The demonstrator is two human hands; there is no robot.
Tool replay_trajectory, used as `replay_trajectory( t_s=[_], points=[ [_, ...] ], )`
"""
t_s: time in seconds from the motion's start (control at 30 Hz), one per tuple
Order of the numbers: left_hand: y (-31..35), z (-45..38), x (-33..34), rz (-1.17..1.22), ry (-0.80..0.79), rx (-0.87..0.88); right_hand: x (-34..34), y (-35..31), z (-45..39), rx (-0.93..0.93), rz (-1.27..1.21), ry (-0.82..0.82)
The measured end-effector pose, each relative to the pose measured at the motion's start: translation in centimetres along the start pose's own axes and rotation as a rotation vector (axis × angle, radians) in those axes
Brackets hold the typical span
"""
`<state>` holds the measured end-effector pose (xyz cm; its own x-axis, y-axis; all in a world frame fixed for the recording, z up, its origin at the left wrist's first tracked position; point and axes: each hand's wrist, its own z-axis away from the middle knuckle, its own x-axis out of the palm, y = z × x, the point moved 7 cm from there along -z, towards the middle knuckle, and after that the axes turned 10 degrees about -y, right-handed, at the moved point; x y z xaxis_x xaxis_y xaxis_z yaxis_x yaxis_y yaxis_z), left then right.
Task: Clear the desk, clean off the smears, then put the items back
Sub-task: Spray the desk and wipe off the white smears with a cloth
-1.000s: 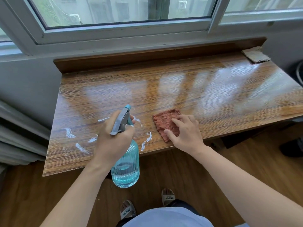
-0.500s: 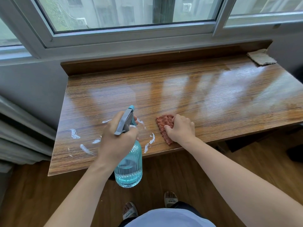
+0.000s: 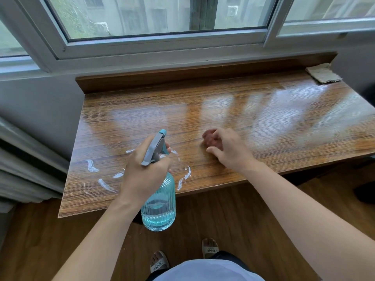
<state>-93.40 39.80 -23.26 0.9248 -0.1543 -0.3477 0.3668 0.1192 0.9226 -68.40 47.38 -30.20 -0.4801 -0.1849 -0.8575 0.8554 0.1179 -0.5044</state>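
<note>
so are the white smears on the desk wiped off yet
No, several white smears still streak the desk around the spray bottle held in the left hand.

The left hand [image 3: 145, 171] holds a blue spray bottle [image 3: 159, 207] by its neck, fingers round the grey trigger. White smears [image 3: 92, 166] lie on the desk [image 3: 253, 122] around that hand. To its right, the right hand [image 3: 229, 149] grips a bunched red cloth [image 3: 209, 136].

Red cloth [image 3: 209, 136] motion-blurred, mostly hidden under right hand [image 3: 229, 151]; grip unclear. Left hand [image 3: 146, 169] covers spray bottle [image 3: 159, 207] neck and some white smears [image 3: 92, 166]. Forearms cut off at bottom edge.
</note>
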Motion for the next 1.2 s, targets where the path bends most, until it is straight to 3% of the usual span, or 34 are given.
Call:
replay_trajectory(
  t_s=[0.1, 0.2, 0.27, 0.37, 0.43, 0.7, 0.9, 1.1, 1.2],
  points=[
    [-0.1, 0.0, -0.1, 0.0, 0.006, 0.01, 2.0, 0.7, 0.0, 0.065, 0.045, -0.092],
    [-0.4, -0.1, -0.3, -0.009, 0.009, 0.016, 1.1, 1.8, -0.2, 0.129, 0.138, 0.057],
    [-0.8, -0.1, -0.5, -0.004, 0.018, 0.003, 0.8, 1.2, -0.5, -0.011, 0.265, 0.123],
    [-1.5, -0.1, -0.8, 0.022, 0.036, -0.018, 2.7, 0.7, -0.8, -0.247, 0.324, -0.04],
    [-1.9, -0.1, -1.0, 0.035, 0.045, -0.019, 4.3, 1.7, -0.9, -0.225, 0.273, -0.187],
    [-3.1, 0.2, -0.7, -0.024, 0.033, 0.005, 5.7, 2.2, 0.9, -0.246, 0.544, -0.198],
    [-3.6, 0.8, -0.6, -0.039, 0.029, -0.024, 8.0, -1.0, 5.9, -0.437, 0.521, -0.383],
    [-3.4, 1.7, -0.3, -0.084, 0.019, -0.07, 6.0, 1.3, -1.0, -0.161, 0.564, -0.243],
    [-3.8, 2.7, 0.6, -0.115, -0.005, -0.081, 7.1, 0.7, -1.7, -0.123, 0.487, -0.216]
  ],
)
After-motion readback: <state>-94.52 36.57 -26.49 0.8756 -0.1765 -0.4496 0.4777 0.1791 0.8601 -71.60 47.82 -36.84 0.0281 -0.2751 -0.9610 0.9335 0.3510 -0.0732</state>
